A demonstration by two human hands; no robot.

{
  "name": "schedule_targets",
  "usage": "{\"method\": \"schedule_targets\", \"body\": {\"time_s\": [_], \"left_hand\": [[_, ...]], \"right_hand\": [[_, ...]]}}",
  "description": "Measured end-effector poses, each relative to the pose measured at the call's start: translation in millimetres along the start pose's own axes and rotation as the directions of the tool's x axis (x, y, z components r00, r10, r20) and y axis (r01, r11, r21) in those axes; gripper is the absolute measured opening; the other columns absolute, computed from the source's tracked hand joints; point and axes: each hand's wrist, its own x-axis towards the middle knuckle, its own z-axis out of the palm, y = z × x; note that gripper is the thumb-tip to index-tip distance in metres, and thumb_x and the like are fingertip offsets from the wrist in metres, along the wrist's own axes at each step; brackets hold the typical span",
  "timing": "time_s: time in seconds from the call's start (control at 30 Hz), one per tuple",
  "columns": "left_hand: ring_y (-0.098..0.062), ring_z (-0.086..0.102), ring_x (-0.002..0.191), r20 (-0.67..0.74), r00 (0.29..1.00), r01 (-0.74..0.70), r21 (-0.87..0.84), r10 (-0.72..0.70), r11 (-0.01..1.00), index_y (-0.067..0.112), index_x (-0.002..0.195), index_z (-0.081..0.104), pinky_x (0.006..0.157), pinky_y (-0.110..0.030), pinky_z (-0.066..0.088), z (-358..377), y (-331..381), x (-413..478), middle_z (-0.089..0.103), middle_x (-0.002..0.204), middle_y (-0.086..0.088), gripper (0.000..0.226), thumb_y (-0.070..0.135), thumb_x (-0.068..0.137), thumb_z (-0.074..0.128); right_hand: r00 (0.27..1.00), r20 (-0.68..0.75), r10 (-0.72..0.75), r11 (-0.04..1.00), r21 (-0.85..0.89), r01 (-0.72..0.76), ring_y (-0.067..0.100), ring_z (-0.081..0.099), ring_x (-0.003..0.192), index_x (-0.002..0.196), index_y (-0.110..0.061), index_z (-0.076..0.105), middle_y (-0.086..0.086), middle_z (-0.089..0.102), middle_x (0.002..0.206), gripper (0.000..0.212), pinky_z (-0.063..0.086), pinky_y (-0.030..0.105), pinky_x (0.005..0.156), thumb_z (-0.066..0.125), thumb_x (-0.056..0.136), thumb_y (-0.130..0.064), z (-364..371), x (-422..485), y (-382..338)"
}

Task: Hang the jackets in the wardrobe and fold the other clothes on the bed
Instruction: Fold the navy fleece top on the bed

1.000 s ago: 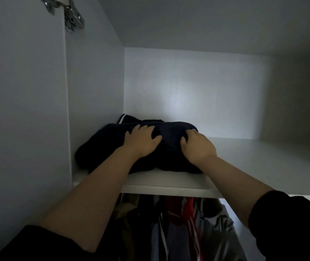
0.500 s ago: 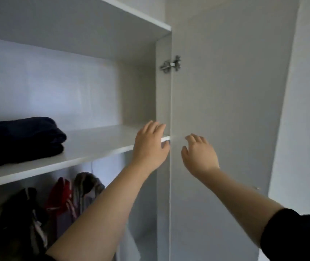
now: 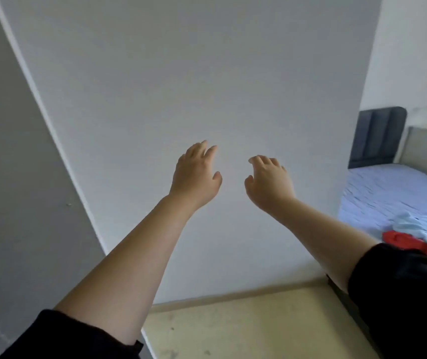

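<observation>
Ahead, left hand, right hand apart, between door edge and bed.

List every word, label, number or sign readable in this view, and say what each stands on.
No text can be read anywhere.
The white panel, the bed, the light blue garment and the red garment show no print or label.

Plain white wall, pale skirting board along its foot, beige speckled floor below
</observation>
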Motion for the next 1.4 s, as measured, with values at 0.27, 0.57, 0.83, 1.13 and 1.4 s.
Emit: {"method": "schedule_targets", "body": {"time_s": [0.27,0.57,0.83,1.13,1.4], "left_hand": [[-0.024,0.015,0.145,0.127,0.965,-0.200,-0.201,0.228,0.959,0.013,0.149,0.026,0.115,-0.040,0.017,126,138,59,0.020,0.157,-0.010,0.060,0.024,0.093,0.046],[-0.023,0.019,0.143,0.175,0.916,-0.285,-0.349,0.361,0.893,0.013,0.148,0.030,0.115,-0.037,0.018,282,204,166,0.024,0.156,-0.009,0.058,0.019,0.092,0.047],[-0.024,0.017,0.144,0.301,0.849,-0.338,-0.325,0.435,0.883,0.013,0.148,0.028,0.116,-0.036,0.014,412,202,291,0.020,0.157,-0.010,0.059,0.017,0.092,0.045],[-0.025,0.005,0.146,0.350,0.818,-0.389,-0.250,0.457,0.887,0.013,0.150,0.024,0.117,-0.040,0.009,523,238,391,0.010,0.159,-0.011,0.062,0.013,0.090,0.041],[-0.031,-0.012,0.146,0.190,0.894,-0.425,0.077,0.405,0.902,0.015,0.152,-0.002,0.115,-0.053,0.003,667,295,440,-0.010,0.160,-0.012,0.073,0.023,0.091,0.038]], "right_hand": [[0.948,0.034,0.316,0.945,-0.104,-0.311,0.026,0.043,0.122,0.133,-0.010,0.046,0.006,0.050,0.135,0.045,0.040,0.038,0.099,0.044,0.088,-0.010,-24,-23,170],[0.867,0.089,0.490,0.863,-0.190,-0.468,0.026,0.042,0.122,0.134,-0.009,0.044,0.007,0.049,0.136,0.048,0.039,0.037,0.095,0.045,0.086,-0.008,22,36,328],[0.822,0.156,0.547,0.833,-0.201,-0.516,0.025,0.040,0.125,0.137,-0.010,0.042,0.006,0.047,0.139,0.051,0.038,0.034,0.096,0.044,0.086,-0.006,88,148,449],[0.838,0.189,0.511,0.850,-0.255,-0.461,0.025,0.037,0.128,0.137,-0.009,0.041,0.006,0.042,0.142,0.051,0.037,0.035,0.099,0.044,0.087,-0.005,136,229,561],[0.813,0.300,0.499,0.866,-0.151,-0.476,0.026,0.027,0.139,0.150,-0.012,0.015,0.006,0.027,0.154,0.069,0.036,0.039,0.103,0.046,0.089,-0.009,210,301,704]]}}
